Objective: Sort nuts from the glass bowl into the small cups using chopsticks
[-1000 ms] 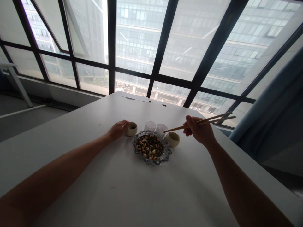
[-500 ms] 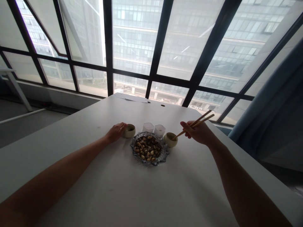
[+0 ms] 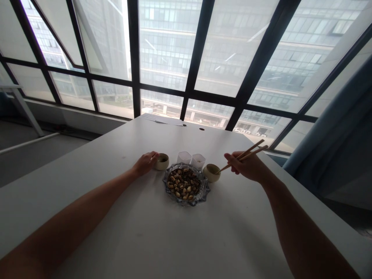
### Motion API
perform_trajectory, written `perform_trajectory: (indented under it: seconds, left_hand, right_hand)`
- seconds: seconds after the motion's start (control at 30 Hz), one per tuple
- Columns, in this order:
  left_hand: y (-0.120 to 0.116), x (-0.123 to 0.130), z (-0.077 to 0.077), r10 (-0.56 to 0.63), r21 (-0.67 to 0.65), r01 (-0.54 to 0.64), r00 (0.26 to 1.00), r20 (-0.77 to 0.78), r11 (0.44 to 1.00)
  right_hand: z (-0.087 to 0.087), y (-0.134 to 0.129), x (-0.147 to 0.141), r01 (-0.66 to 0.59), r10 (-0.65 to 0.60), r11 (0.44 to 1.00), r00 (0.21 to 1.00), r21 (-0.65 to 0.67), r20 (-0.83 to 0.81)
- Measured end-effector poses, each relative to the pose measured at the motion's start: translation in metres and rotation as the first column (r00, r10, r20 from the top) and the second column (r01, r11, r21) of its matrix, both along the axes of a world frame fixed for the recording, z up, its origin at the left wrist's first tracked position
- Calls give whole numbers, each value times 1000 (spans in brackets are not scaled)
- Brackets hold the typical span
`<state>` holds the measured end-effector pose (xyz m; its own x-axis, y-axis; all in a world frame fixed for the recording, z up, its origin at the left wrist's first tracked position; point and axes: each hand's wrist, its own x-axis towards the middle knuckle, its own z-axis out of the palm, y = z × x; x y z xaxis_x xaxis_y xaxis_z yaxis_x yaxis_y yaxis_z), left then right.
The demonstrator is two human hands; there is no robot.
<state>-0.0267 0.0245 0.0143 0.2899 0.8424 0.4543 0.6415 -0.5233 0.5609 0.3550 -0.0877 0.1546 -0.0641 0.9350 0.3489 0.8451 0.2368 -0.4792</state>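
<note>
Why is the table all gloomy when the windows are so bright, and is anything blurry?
Head view: daylight comes through the windows beyond, so the table and the hands look dim; head view: white streaks on the glass look like reflected lights; head view: the chopsticks look fairly clear, but small details in the nuts are soft.

We logged tan chopsticks (image 3: 247, 152), cream bowls (image 3: 162, 166), brown-and-beige nuts (image 3: 184, 184), greyish translucent dish (image 3: 205, 190), whitish cups (image 3: 184, 158), white table (image 3: 174, 240), blue curtain (image 3: 340, 112), black window frames (image 3: 134, 50).
</note>
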Motion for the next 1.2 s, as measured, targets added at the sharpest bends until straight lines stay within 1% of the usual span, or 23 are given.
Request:
perform_trajectory:
  seconds: [0.03,0.1,0.13,0.17,0.23,0.3,0.33,0.4,0.5,0.6,0.7,0.77,0.87,0.93,1.03,1.1,1.2]
  left_hand:
    - [0,0,0,0,0,0,1000,-4,1000]
    - [0,1,1,2,3,-2,1000,-9,1000]
    - [0,1,1,5,5,-5,1000,-12,1000]
    - [0,1,1,6,6,-6,1000,-15,1000]
    - [-1,2,1,9,2,-9,1000,-17,1000]
    - [-1,1,2,13,1,-13,1000,-17,1000]
    - [-2,1,2,17,4,-17,1000,-16,1000]
    - [-2,1,2,23,7,-23,1000,-15,1000]
    - [-3,-1,1,19,-2,-19,1000,-1,1000]
    - [-2,-2,-1,-31,-23,32,999,42,999]
    - [-2,-3,-3,-123,-29,126,990,75,992]
    - [-4,-3,-3,-157,-14,159,984,79,987]
    - [-8,-1,-1,-143,51,140,988,62,989]
    - [-11,0,0,-132,140,125,991,36,982]
    - [-14,2,2,-145,264,140,989,-1,954]
    - [-14,2,2,-153,285,149,988,-8,947]
    - [-12,1,0,-114,244,109,993,10,964]
  right_hand:
    - [1,-2,-3,-3,3,1000,1000,23,-5]
    - [3,-7,-11,-7,15,993,998,120,-67]
    - [3,-10,-15,-23,43,986,992,165,-118]
    - [3,-12,-20,-63,94,981,981,182,-167]
    - [0,-15,-29,-209,235,968,946,136,-224]
    - [-6,-15,-36,-346,350,937,912,58,-213]
    - [-9,-13,-39,-387,385,922,903,28,-193]
    - [-16,-9,-43,-419,412,908,897,-10,-158]
    - [-23,-3,-43,-411,402,910,905,-45,-139]
    - [-27,0,-41,-401,389,914,908,-59,-153]
    - [-30,2,-39,-383,363,922,905,-54,-223]
    - [-33,6,-38,-353,320,934,895,-53,-311]
    - [-38,15,-36,-263,202,963,850,-59,-486]
    - [-42,23,-33,-201,131,978,796,-55,-591]
    - [-49,32,-30,-156,86,987,724,-41,-685]
    - [-52,35,-29,-149,79,988,703,-38,-706]
    - [-53,35,-29,-149,79,988,706,-38,-704]
